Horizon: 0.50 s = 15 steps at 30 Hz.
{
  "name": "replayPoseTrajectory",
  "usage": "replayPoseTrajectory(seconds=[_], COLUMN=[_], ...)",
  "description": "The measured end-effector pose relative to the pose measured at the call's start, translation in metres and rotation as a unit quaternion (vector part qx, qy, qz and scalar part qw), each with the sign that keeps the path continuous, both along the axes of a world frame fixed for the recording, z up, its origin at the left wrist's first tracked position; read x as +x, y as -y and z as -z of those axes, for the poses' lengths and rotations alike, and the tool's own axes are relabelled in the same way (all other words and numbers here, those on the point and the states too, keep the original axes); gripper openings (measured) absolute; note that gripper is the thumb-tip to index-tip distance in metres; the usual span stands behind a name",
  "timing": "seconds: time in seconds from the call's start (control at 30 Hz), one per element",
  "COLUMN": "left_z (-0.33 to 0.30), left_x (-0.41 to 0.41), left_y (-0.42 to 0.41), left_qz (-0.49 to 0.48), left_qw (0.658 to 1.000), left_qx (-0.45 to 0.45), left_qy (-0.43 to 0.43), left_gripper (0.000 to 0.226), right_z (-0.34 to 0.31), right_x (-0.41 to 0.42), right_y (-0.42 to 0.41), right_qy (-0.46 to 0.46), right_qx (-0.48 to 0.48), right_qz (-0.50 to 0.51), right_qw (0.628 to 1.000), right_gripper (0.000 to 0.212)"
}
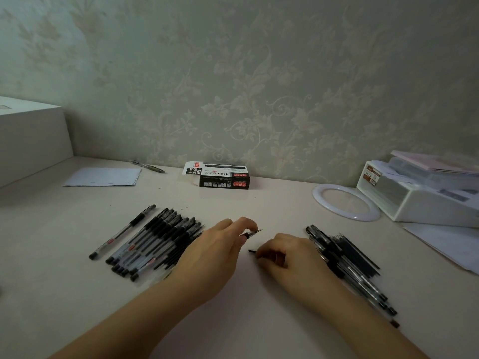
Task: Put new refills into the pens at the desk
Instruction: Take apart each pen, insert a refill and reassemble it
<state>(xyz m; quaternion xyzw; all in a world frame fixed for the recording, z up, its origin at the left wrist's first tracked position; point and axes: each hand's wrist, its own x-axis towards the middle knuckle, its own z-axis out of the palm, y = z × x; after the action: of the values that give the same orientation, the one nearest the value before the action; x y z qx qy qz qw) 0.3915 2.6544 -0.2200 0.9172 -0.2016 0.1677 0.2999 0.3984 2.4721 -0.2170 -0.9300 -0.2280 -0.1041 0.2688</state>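
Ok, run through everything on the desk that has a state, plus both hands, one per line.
left hand: pinches a pen tip piece
right hand: holds a dark pen part
refill box: end flap open
capped pens: lying in a row, left side
pens and refills: piled, right side
spare pen: lying by the wall

open desk (233, 203) mid | pen row (155, 239) left | refill pile (347, 257) right | box (220, 176) behind

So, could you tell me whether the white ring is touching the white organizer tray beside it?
Cannot tell: in the head view the white ring runs right up to the white organizer tray, and no clear gap or contact shows.
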Motion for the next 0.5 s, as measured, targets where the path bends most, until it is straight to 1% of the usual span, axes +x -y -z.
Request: replayPoseTrajectory(seconds=[0.07,0.13,0.17,0.2,0.27,0.33,0.4,0.5], left_z=[0.0015,0.002,0.0017,0.0011,-0.0005,-0.0011,-0.0006,-0.0008], left_x=[-0.0003,-0.0001,-0.0001,-0.0002,-0.0007,-0.0015,-0.0015,-0.0004], left_y=[0.001,0.0021,0.0027,0.0035,0.005,0.0059,0.006,0.0063], left_qz=[0.006,0.014,0.018,0.025,0.044,0.057,0.065,0.07], left_qw=[1.0,1.0,0.999,0.999,0.998,0.997,0.996,0.996], left_qx=[-0.008,-0.018,-0.024,-0.031,-0.041,-0.04,-0.04,-0.035], left_qy=[0.002,0.007,0.011,0.016,0.026,0.034,0.037,0.038], left_gripper=[0.03,0.034,0.036,0.037,0.037,0.037,0.037,0.038], right_z=[0.0013,0.0011,-0.0002,-0.0019,-0.0052,-0.0045,-0.0024,-0.0019], right_x=[-0.0001,-0.0004,-0.0004,0.0,0.0006,-0.001,-0.002,-0.0012], right_y=[-0.0006,-0.0012,-0.0019,-0.0023,-0.0042,-0.0068,-0.0079,-0.0057], right_qy=[0.001,0.003,-0.002,-0.023,-0.11,-0.202,-0.254,-0.281], right_qx=[0.002,0.036,0.08,0.148,0.304,0.402,0.454,0.49], right_qz=[0.012,0.036,0.053,0.063,0.053,0.045,0.045,0.035], right_qw=[1.0,0.999,0.995,0.987,0.945,0.892,0.853,0.824], right_gripper=[0.019,0.019,0.015,0.011,0.008,0.012,0.013,0.026])
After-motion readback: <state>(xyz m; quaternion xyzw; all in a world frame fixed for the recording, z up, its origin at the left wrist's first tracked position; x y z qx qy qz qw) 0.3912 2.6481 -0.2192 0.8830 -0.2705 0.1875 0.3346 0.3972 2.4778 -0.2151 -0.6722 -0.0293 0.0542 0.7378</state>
